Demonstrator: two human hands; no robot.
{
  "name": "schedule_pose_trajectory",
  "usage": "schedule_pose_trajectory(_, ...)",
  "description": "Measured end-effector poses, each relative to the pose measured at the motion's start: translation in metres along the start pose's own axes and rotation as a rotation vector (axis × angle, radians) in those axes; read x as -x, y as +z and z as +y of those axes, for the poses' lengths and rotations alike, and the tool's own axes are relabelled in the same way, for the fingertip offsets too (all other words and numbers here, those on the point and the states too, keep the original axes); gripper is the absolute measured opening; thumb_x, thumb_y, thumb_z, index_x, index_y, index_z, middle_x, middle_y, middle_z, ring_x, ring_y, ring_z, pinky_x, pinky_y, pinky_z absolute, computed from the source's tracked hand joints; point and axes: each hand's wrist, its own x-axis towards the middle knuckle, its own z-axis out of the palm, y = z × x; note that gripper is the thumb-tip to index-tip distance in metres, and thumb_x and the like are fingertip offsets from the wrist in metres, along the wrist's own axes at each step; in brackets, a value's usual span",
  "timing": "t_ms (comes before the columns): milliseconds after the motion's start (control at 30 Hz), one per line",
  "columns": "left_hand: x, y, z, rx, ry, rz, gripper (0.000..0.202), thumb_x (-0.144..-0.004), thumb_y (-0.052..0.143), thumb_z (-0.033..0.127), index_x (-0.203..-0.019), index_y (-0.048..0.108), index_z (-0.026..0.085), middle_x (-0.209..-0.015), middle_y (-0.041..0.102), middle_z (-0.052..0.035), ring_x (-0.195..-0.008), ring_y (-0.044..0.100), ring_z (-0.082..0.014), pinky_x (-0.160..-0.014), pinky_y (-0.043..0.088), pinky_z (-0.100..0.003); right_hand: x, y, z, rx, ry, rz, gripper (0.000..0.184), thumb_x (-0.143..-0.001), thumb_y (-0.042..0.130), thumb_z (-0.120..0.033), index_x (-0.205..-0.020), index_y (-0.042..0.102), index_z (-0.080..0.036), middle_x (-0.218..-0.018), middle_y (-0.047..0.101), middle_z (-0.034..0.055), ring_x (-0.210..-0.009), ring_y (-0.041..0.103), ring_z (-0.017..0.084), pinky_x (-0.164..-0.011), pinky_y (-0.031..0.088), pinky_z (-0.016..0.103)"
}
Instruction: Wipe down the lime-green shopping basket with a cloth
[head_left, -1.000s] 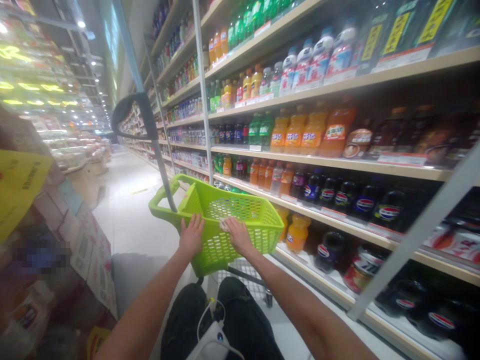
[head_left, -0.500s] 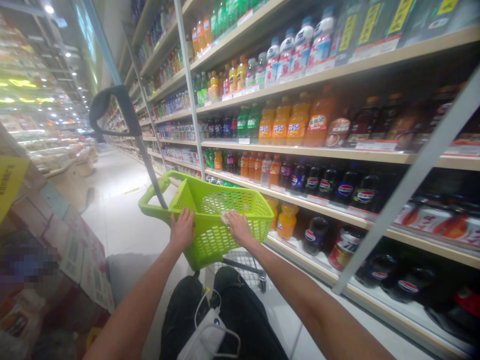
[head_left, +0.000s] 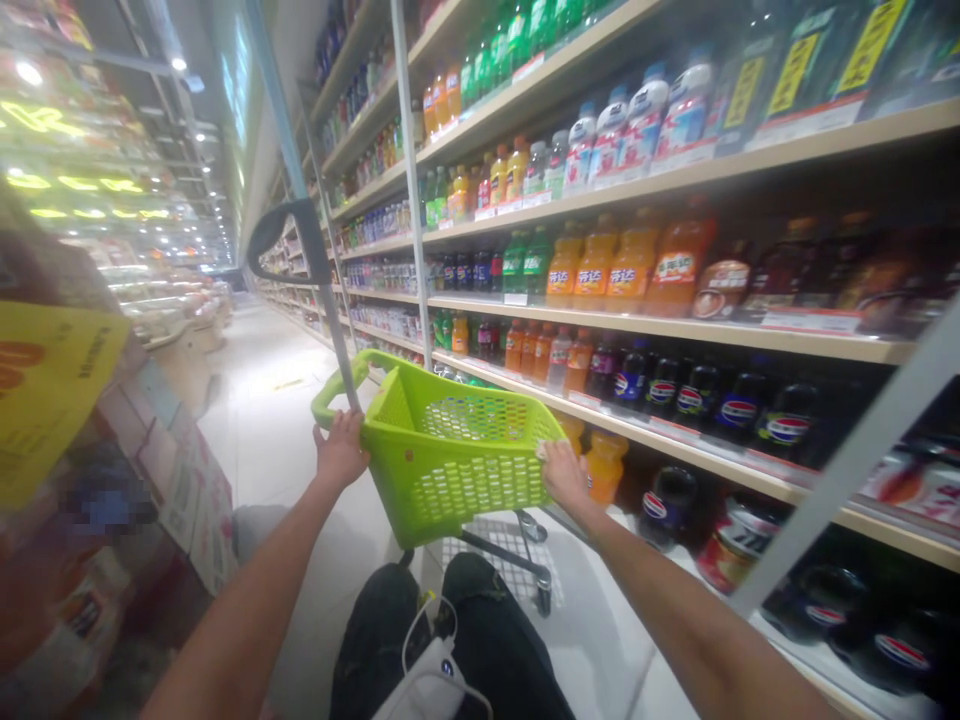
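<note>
A lime green plastic basket [head_left: 450, 470] sits on a small wheeled cart frame [head_left: 517, 545] in a shop aisle. My left hand [head_left: 339, 450] grips the basket's near left corner, beside the grey pole of the cart's black handle [head_left: 292, 235]. At the near right corner my right hand [head_left: 564, 475] holds the rim, with a small pale cloth or paper [head_left: 541, 449] pinched under its fingers. The basket looks empty inside.
Drink shelves [head_left: 637, 320] full of bottles run along the right, their lowest shelf close to the cart. Stacked cartons with a yellow sign [head_left: 52, 390] stand at the left. The tiled aisle floor [head_left: 262, 420] stretches ahead. My dark trousers and a white device [head_left: 431, 685] with a cable show below.
Both hands have slid apart along the near rim, the left one to the left corner and the right one to the right corner. The basket has turned slightly.
</note>
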Motion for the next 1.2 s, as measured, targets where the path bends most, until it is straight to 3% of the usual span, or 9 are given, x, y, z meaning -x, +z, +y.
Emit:
schedule_pose_trajectory(100, 0.002, -0.003, 0.001, -0.031, 0.023, -0.045, 0.065, -0.072, 0.045, 0.029, -0.135, 0.028, 0.021, -0.147, 0.024, -0.0063, -0.136, 0.014, -0.0260, -0.106, 0.010, -0.059, 0.003, -0.002, -0.043, -0.103, -0.041, -0.011, 0.042, -0.080, 0.033, -0.009, -0.118, 0.051, -0.015, -0.127, 0.049, 0.0135, -0.122, 0.035, 0.024, -0.094, 0.029, 0.038)
schedule_pose_trajectory(267, 0.012, -0.007, 0.007, -0.067, 0.028, -0.077, 0.066, -0.072, 0.046, 0.033, -0.134, 0.029, 0.018, -0.149, 0.019, -0.0087, -0.137, 0.009, -0.0276, -0.105, 0.012, -0.059, 0.008, -0.005, -0.118, -0.281, -0.284, -0.042, 0.045, -0.078, 0.036, -0.008, -0.121, 0.049, -0.014, -0.129, 0.048, 0.0116, -0.125, 0.034, 0.023, -0.097, 0.029, 0.037)
schedule_pose_trajectory(433, 0.016, -0.018, 0.004, -0.048, 0.101, -0.052, 0.063, -0.072, 0.046, 0.026, -0.133, 0.031, 0.020, -0.145, 0.029, -0.0082, -0.135, 0.018, -0.0253, -0.107, 0.011, -0.057, 0.009, -0.022, -0.185, -0.425, -0.574, -0.046, 0.049, -0.075, 0.040, -0.006, -0.121, 0.049, -0.018, -0.127, 0.051, 0.0086, -0.122, 0.040, 0.020, -0.097, 0.033, 0.038)
schedule_pose_trajectory(533, 0.015, -0.024, -0.004, -0.061, 0.060, -0.038, 0.063, -0.073, 0.044, 0.023, -0.134, 0.030, 0.019, -0.146, 0.028, -0.0093, -0.135, 0.019, -0.0245, -0.107, 0.010, -0.057, -0.001, -0.059, -0.220, -0.492, -0.709, 0.084, 0.050, -0.077, 0.041, -0.008, -0.125, 0.047, -0.019, -0.131, 0.048, 0.0089, -0.126, 0.036, 0.021, -0.099, 0.032, 0.043)
schedule_pose_trajectory(700, 0.016, -0.029, -0.009, -0.116, 0.042, -0.110, 0.070, -0.070, 0.047, 0.022, -0.136, 0.026, 0.014, -0.148, 0.019, -0.0107, -0.136, 0.014, -0.0253, -0.106, 0.008, -0.060, -0.040, -0.161, -0.275, -0.503, -0.832, 0.516, 0.051, -0.086, 0.031, -0.012, -0.137, 0.030, -0.017, -0.145, 0.029, 0.0070, -0.137, 0.011, 0.019, -0.109, 0.012, 0.046)
schedule_pose_trajectory(767, 0.018, -0.032, -0.008, -0.127, 0.057, -0.128, 0.070, -0.070, 0.046, 0.023, -0.136, 0.026, 0.014, -0.148, 0.019, -0.0112, -0.136, 0.014, -0.0265, -0.105, 0.009, -0.061, -0.057, -0.195, -0.292, -0.442, -0.890, 0.578, 0.052, -0.087, 0.029, -0.011, -0.138, 0.026, -0.017, -0.147, 0.023, 0.0052, -0.137, 0.004, 0.019, -0.109, 0.007, 0.048)
schedule_pose_trajectory(833, 0.020, -0.035, -0.007, -0.129, 0.077, -0.143, 0.070, -0.070, 0.046, 0.024, -0.137, 0.026, 0.015, -0.148, 0.019, -0.0106, -0.136, 0.014, -0.0273, -0.105, 0.008, -0.061, -0.069, -0.211, -0.304, -0.369, -0.939, 0.567, 0.050, -0.087, 0.029, -0.008, -0.136, 0.029, -0.016, -0.146, 0.025, 0.0058, -0.137, 0.004, 0.019, -0.109, 0.005, 0.049)
schedule_pose_trajectory(967, 0.024, -0.037, -0.010, -0.105, 0.126, -0.122, 0.068, -0.071, 0.045, 0.022, -0.136, 0.028, 0.018, -0.148, 0.022, -0.0085, -0.136, 0.017, -0.0251, -0.106, 0.007, -0.060, -0.068, -0.192, -0.303, -0.232, -1.047, 0.477, 0.046, -0.087, 0.030, -0.005, -0.131, 0.038, -0.015, -0.144, 0.030, 0.0082, -0.137, 0.010, 0.020, -0.109, 0.007, 0.051)
schedule_pose_trajectory(1200, 0.028, -0.025, -0.018, -0.073, 0.080, -0.048, 0.070, -0.070, 0.046, 0.019, -0.137, 0.025, 0.017, -0.148, 0.018, -0.0082, -0.137, 0.013, -0.0243, -0.106, 0.007, -0.061, -0.020, -0.088, -0.257, -0.109, -1.146, 0.276, 0.040, -0.088, 0.038, -0.010, -0.125, 0.046, -0.020, -0.143, 0.033, 0.0070, -0.135, 0.019, 0.021, -0.108, 0.015, 0.051)
